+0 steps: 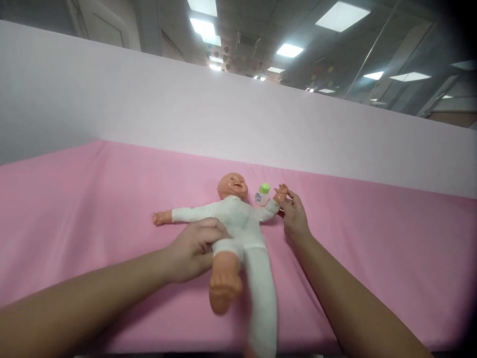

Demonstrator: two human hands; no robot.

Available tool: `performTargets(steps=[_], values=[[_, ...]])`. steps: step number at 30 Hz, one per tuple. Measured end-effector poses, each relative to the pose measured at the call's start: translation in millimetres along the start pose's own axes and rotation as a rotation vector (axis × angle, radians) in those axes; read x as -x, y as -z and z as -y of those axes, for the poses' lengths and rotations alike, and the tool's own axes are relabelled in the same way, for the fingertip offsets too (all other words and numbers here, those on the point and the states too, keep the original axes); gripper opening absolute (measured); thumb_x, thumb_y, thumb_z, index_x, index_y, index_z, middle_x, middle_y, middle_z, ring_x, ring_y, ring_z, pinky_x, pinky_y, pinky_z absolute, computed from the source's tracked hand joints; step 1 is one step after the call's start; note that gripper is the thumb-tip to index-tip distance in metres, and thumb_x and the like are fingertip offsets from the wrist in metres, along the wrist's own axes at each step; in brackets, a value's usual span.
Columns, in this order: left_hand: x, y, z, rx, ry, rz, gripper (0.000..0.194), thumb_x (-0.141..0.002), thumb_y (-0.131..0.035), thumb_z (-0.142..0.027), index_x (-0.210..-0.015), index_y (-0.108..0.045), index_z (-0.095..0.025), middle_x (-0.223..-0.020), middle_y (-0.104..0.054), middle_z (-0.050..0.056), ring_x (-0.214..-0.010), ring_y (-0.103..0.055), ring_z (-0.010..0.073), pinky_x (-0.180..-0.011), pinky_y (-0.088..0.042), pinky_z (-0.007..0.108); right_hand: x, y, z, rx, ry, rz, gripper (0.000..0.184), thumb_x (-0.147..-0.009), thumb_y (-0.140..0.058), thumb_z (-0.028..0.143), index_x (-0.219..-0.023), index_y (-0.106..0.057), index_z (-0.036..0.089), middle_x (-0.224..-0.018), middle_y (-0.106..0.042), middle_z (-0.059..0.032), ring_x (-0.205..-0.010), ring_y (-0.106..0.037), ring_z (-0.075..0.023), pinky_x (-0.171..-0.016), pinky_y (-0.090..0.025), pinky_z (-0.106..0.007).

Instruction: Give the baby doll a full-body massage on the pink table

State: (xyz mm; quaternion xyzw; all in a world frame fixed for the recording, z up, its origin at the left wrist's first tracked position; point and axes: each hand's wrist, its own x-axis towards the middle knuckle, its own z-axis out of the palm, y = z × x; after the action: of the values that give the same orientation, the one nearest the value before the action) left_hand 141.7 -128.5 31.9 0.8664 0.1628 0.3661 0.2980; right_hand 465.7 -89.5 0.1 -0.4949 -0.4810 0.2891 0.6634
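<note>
A baby doll with a white cloth body lies on its back, its head away from me. My left hand is closed around one of its legs, which is raised so that the bare foot points toward me. The other leg stretches down to the near edge, its foot blurred. With my right hand I grip the doll's arm at the wrist, just below its small plastic hand. The doll's other arm is spread out to the left. My right fingertips are partly hidden behind the arm.
A small white bottle with a green cap lies beside the doll's head, close to the held arm. Pink sheeting covers the surface. Behind it rises a white panel, with glass above it reflecting ceiling lights.
</note>
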Motion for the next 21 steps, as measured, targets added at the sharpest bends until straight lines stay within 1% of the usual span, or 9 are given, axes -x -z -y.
performTargets(steps=[3, 5, 8, 10, 13, 15, 17, 19, 21], values=[[5, -5.3, -11, -0.005, -0.104, 0.179, 0.019, -0.083, -0.071, -0.015, -0.100, -0.076, -0.022, -0.087, -0.063, 0.004, -0.076, -0.062, 0.0154, -0.068, -0.051, 0.026, -13, 19, -7, 0.093, -0.274, -0.054, 0.047, -0.084, -0.073, 0.039, -0.128, -0.063, 0.024, -0.114, -0.074, -0.0080, -0.088, -0.072, -0.0201, -0.070, -0.063, -0.031], [7, -8.3, -15, -0.037, -0.127, 0.275, 0.020, -0.080, -0.071, -0.011, -0.096, -0.074, -0.022, -0.085, -0.063, 0.003, -0.073, -0.061, 0.0147, -0.066, -0.049, 0.026, -18, 29, -11, 0.153, -0.408, -0.035, 0.039, -0.077, -0.077, 0.030, -0.114, -0.069, 0.019, -0.094, -0.074, -0.0076, -0.072, -0.069, -0.0185, -0.054, -0.059, -0.027], [8, -11.6, -15, -0.097, -0.149, 0.349, 0.017, -0.077, -0.071, -0.009, -0.088, -0.071, -0.022, -0.082, -0.062, 0.002, -0.071, -0.060, 0.0148, -0.068, -0.048, 0.027, -22, 36, -14, 0.177, -0.456, 0.009, 0.031, -0.073, -0.079, 0.025, -0.102, -0.072, 0.016, -0.076, -0.071, -0.0057, -0.056, -0.062, -0.0153, -0.041, -0.052, -0.024], [8, -13.0, -14, -0.118, -0.164, 0.351, 0.015, -0.077, -0.071, -0.010, -0.087, -0.071, -0.022, -0.080, -0.060, 0.001, -0.071, -0.059, 0.0150, -0.069, -0.048, 0.028, -21, 35, -15, 0.179, -0.451, 0.002, 0.033, -0.074, -0.079, 0.027, -0.104, -0.070, 0.016, -0.076, -0.071, -0.0053, -0.055, -0.061, -0.0148, -0.042, -0.053, -0.024], [8, -13.5, -7, -0.089, -0.194, 0.236, 0.019, -0.082, -0.070, -0.012, -0.097, -0.073, -0.022, -0.082, -0.060, 0.002, -0.073, -0.059, 0.0148, -0.067, -0.048, 0.027, -17, 27, -10, 0.153, -0.362, -0.057, 0.047, -0.080, -0.079, 0.037, -0.121, -0.063, 0.021, -0.098, -0.075, -0.0069, -0.071, -0.070, -0.0172, -0.058, -0.062, -0.028], [8, -11.9, 0, -0.102, -0.208, 0.084, 0.023, -0.087, -0.068, -0.014, -0.108, -0.074, -0.023, -0.085, -0.060, 0.003, -0.077, -0.059, 0.0151, -0.069, -0.049, 0.027, -10, 18, -4, 0.113, -0.200, -0.087, 0.054, -0.084, -0.077, 0.043, -0.129, -0.056, 0.024, -0.115, -0.075, -0.0084, -0.088, -0.073, -0.0195, -0.073, -0.065, -0.033], [6, -8.0, 9, -0.176, -0.194, -0.054, 0.030, -0.090, -0.066, -0.014, -0.117, -0.074, -0.025, -0.091, -0.062, 0.003, -0.083, -0.061, 0.0161, -0.075, -0.051, 0.028, 0, 6, 4, 0.093, 0.001, -0.087, 0.057, -0.085, -0.077, 0.044, -0.133, -0.053, 0.024, -0.124, -0.073, -0.0103, -0.100, -0.073, -0.0218, -0.086, -0.063, -0.038], [3, -2.4, 19, -0.283, -0.127, -0.140, 0.038, -0.089, -0.063, -0.010, -0.121, -0.074, -0.028, -0.099, -0.065, 0.004, -0.091, -0.063, 0.0177, -0.082, -0.053, 0.031, 12, -9, 11, 0.122, 0.155, -0.041, 0.056, -0.087, -0.076, 0.042, -0.135, -0.055, 0.024, -0.128, -0.072, -0.0113, -0.107, -0.072, -0.0231, -0.092, -0.061, -0.041], [-1, 3.4, 28, -0.373, -0.019, -0.184, 0.043, -0.087, -0.061, -0.007, -0.121, -0.075, -0.028, -0.103, -0.067, 0.004, -0.097, -0.063, 0.0194, -0.086, -0.053, 0.033, 23, -23, 14, 0.219, 0.242, 0.047, 0.049, -0.090, -0.071, 0.039, -0.136, -0.060, 0.026, -0.132, -0.071, -0.0097, -0.110, -0.071, -0.0239, -0.097, -0.059, -0.043]])
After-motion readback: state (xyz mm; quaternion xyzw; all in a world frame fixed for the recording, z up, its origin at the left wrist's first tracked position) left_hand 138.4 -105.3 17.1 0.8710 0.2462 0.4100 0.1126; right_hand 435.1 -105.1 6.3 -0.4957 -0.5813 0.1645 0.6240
